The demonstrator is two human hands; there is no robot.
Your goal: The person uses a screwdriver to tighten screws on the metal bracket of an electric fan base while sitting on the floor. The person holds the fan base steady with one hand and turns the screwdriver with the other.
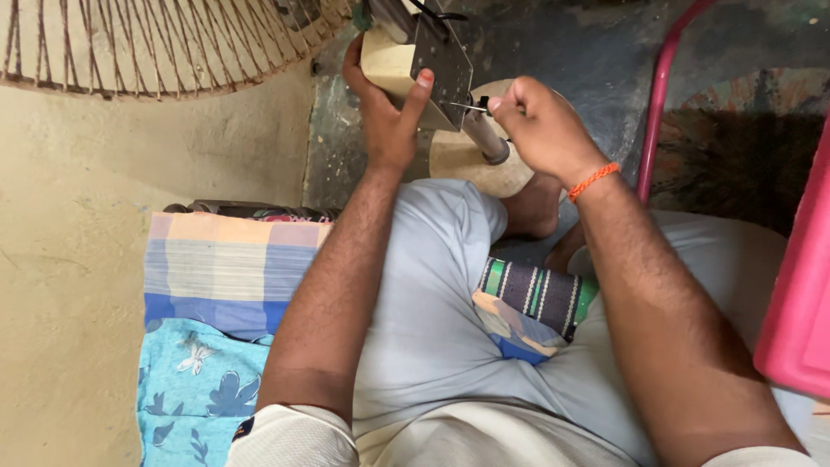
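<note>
A person seated on the floor is working on the lower housing of a pedestal fan, seen from above. The left hand point(385, 121) is gripping the cream-coloured fan housing point(389, 60), fingers wrapped round its far side and the thumb pressing on the dark metal plate point(441, 56) fixed to it. The right hand point(540, 125), an orange thread band point(593, 180) at its wrist, is closed around the handle of a thin screwdriver point(471, 106), whose shaft is pointing at the edge of the plate, its tip touching or just short of it; whether it is seated in a screw cannot be told. The housing is being held just above the fan's round pale base point(471, 160), with a grey tube point(484, 138) slanting down from it between the two hands. The wire fan guard point(164, 43) is lying at the upper left, well apart from the hands.

The plate is sitting against the housing and the fan is lying on its side, so the job appears to be under way and not finished: fastening work at the plate is in hand, and nothing visible shows how many screws are in or out. Patterned cloths point(216, 285) are spread on the floor beside the person's left leg, and a pink plastic frame point(657, 95) is standing at right.
</note>
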